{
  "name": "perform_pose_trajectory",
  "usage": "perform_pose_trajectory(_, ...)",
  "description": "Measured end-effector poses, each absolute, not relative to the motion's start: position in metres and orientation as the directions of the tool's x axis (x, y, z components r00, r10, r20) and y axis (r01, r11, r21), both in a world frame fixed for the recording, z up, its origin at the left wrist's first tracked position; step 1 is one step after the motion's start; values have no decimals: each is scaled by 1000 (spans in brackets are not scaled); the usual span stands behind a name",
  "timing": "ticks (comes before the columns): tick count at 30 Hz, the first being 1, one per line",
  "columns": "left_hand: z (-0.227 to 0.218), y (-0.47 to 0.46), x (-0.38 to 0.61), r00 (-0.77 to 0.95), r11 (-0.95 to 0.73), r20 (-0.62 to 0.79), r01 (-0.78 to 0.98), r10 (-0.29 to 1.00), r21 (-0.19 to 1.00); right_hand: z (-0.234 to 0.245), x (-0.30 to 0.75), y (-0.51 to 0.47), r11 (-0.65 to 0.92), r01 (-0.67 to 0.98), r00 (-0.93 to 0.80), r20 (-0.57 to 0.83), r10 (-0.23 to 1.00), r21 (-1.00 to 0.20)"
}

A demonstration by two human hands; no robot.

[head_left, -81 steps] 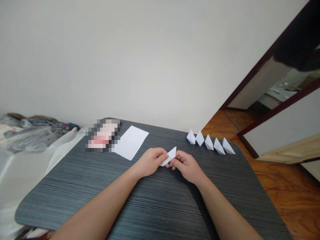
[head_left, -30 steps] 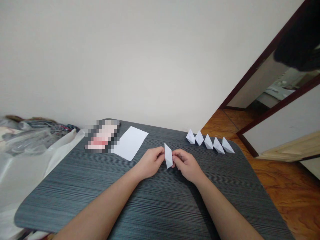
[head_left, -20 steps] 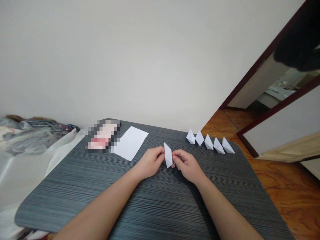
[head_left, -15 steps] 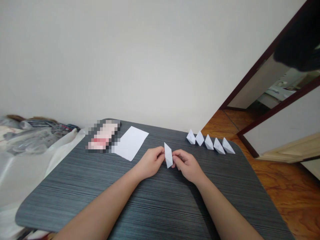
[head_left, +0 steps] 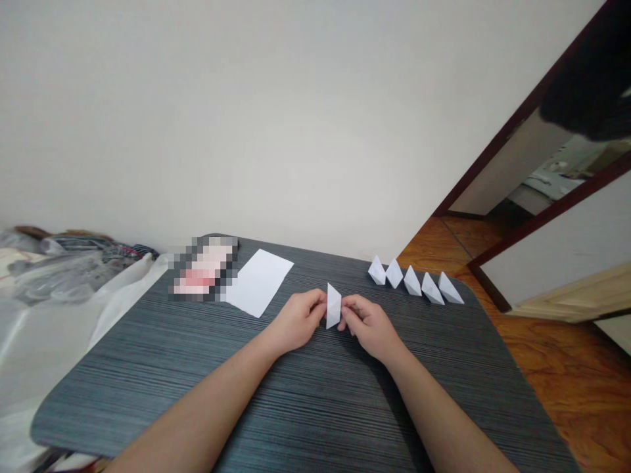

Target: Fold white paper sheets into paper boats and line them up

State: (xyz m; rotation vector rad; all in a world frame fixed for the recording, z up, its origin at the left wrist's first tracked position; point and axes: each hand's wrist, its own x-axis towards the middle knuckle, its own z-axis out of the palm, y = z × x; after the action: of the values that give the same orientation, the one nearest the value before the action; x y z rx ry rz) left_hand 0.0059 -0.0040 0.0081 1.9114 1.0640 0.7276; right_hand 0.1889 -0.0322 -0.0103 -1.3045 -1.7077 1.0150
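A small folded white paper piece (head_left: 333, 305) stands upright over the middle of the dark striped table (head_left: 296, 401). My left hand (head_left: 296, 320) pinches its left side, fingers closed. On the other side my right hand (head_left: 367, 323) pinches it too, fingers closed. Both hands rest low, near the tabletop. The paper looks like a narrow triangle with its point upward.
Several folded white paper shapes (head_left: 415, 280) stand in a row at the table's far right. A flat white sheet (head_left: 259, 280) lies at the far left centre, beside a blurred pink object (head_left: 202, 268). Plastic-covered clutter (head_left: 59, 276) sits left of the table. Wooden floor (head_left: 566, 368) lies to the right.
The paper piece turned from a slanted, flat-held shape to standing upright between my fingers, and has now become shorter and more triangular. My hands stayed in place.
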Motion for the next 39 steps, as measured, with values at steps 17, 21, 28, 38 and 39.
perform_pose_trajectory(17,-1,-3,7,504,-242,31,360,863,901,-17,181,-32,149,383,-102,118,988,-912)
perform_pose_trajectory(21,-2,-3,6,507,-239,31,349,861,906,-16,180,-31,132,348,-83,110,991,-928)
perform_pose_trajectory(28,-3,-3,7,513,-231,40,315,857,920,-15,178,-31,96,283,-64,80,995,-954)
perform_pose_trajectory(38,-3,-3,8,512,-271,68,332,856,904,-17,183,-29,176,417,-61,166,984,-892)
perform_pose_trajectory(39,-3,-3,8,511,-272,70,334,857,903,-16,183,-30,180,424,-63,169,984,-888)
